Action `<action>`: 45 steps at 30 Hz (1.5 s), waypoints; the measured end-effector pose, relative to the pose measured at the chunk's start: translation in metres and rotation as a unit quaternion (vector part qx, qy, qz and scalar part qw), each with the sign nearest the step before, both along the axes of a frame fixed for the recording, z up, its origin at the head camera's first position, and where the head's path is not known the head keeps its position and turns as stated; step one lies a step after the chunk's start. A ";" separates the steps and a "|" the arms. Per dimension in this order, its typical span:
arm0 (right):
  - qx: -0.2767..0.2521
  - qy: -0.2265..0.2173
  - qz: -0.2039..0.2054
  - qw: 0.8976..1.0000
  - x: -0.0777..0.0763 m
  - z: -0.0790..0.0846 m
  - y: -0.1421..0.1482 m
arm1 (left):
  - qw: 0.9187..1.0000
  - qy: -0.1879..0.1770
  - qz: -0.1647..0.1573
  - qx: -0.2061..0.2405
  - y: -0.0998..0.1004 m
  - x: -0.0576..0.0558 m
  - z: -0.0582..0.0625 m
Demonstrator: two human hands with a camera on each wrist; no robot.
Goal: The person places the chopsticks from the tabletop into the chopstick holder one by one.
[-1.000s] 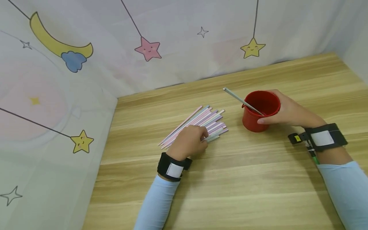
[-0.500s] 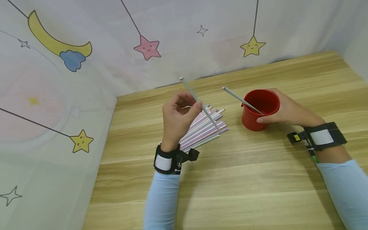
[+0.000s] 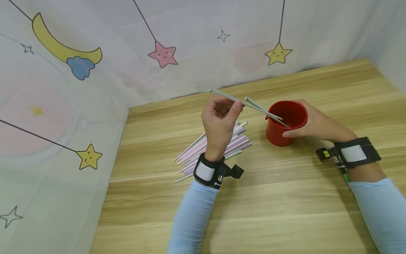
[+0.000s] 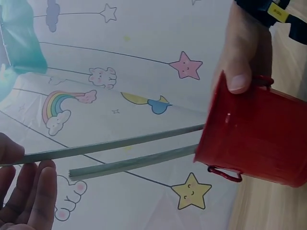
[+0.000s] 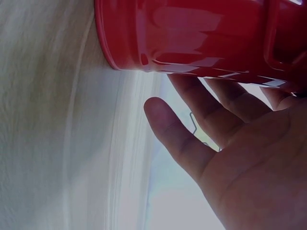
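At the wood-grain table: one red bucket, gripped by the right hand; one pale green stick leaning inside it. Second green stick, pinched in the left hand, end at bucket's mouth. Beneath: loose pastel sticks.

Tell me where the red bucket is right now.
In the head view, the red bucket is right of centre, held in the right grip, to the right of the sticks lying on the table.
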State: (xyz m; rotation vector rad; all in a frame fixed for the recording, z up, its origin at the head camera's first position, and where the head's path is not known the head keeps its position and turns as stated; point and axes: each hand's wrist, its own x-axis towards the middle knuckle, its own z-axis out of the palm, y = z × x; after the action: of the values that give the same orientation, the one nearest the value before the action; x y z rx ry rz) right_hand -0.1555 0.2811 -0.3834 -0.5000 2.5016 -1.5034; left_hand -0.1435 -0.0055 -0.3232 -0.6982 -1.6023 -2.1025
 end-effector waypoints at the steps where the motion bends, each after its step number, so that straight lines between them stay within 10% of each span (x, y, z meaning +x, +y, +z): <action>1: 0.002 0.001 0.000 1.000 0.000 0.000 -0.001 | 1.000 -0.002 0.003 -0.011 0.002 0.000 -0.002; 13: -0.005 0.006 -0.007 1.000 0.001 -0.002 -0.001 | 0.983 -0.045 0.032 -0.173 0.020 -0.004 -0.031; 21: -0.001 0.005 -0.013 1.000 0.003 -0.003 0.000 | 0.951 -0.049 0.024 -0.305 0.018 -0.005 -0.040; 26: -0.006 0.006 -0.009 1.000 0.001 -0.003 0.000 | 0.902 -0.055 0.027 -0.428 -0.001 -0.002 -0.037; 33: -0.007 0.007 -0.003 1.000 0.000 -0.003 0.000 | 0.791 -0.059 0.044 -0.607 -0.029 0.006 -0.034; 45: -0.011 0.005 -0.004 1.000 0.000 -0.002 0.000 | 0.727 -0.090 -0.018 -0.681 -0.056 0.012 -0.050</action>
State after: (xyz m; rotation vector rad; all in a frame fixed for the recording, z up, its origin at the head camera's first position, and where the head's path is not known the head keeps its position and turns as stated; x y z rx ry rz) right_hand -0.1551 0.2816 -0.3856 -0.5016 2.5002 -1.5360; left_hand -0.1317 -0.0613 -0.3734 -0.8727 -3.1439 -0.6086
